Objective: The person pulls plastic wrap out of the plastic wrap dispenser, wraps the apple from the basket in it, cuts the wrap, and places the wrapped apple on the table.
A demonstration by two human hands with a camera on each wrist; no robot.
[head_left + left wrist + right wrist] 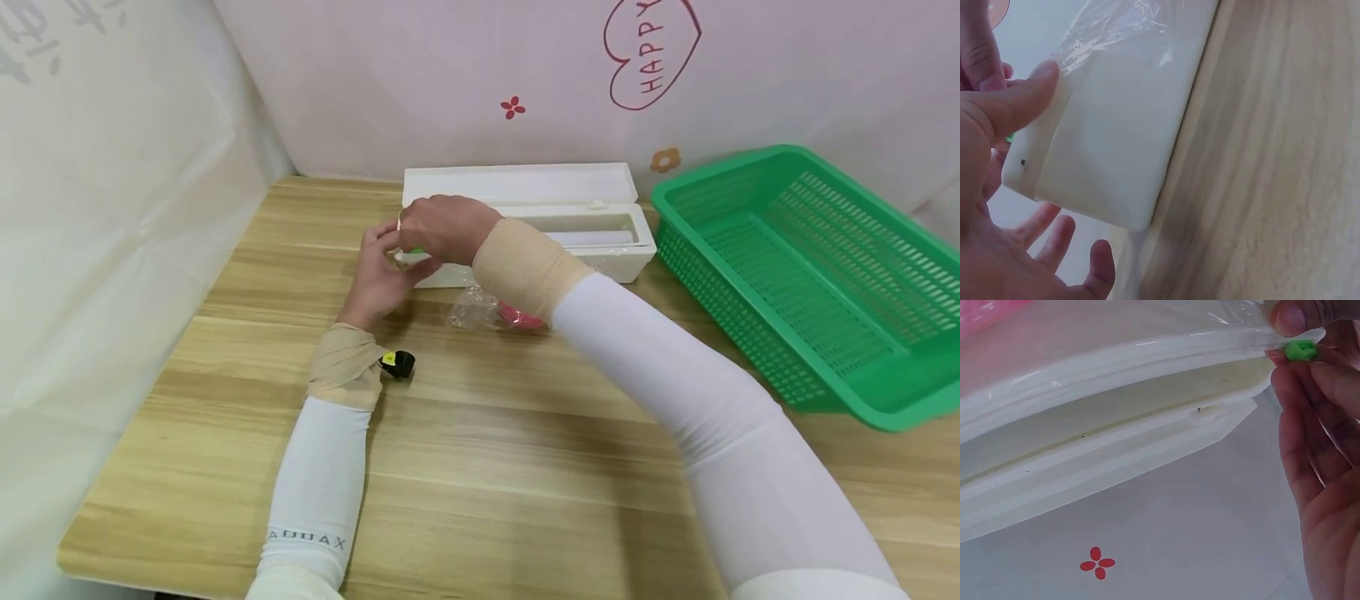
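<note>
A long white cling film box [615, 265] stands at the table's back with its lid [517, 185] tilted back and a white roll [592, 238] inside. My left hand [375, 279] grips the box's left front corner, its thumb [1035, 81] pressing on clear film [1122, 25] draped over the front. Its lower fingers hang apart from the box. Crossing over from the right, my right hand [450, 229] pinches a small green plastic piece [1300, 350] at that same end. The right fingers partly hide the piece in the head view.
A green perforated basket [757, 292] stands right of the box. Crumpled clear film [474, 308] and something pink [519, 317] lie before the box, partly behind my right wrist. A black device [400, 364] sits at my left wrist. The wooden table [480, 467] meets a patterned wall covering.
</note>
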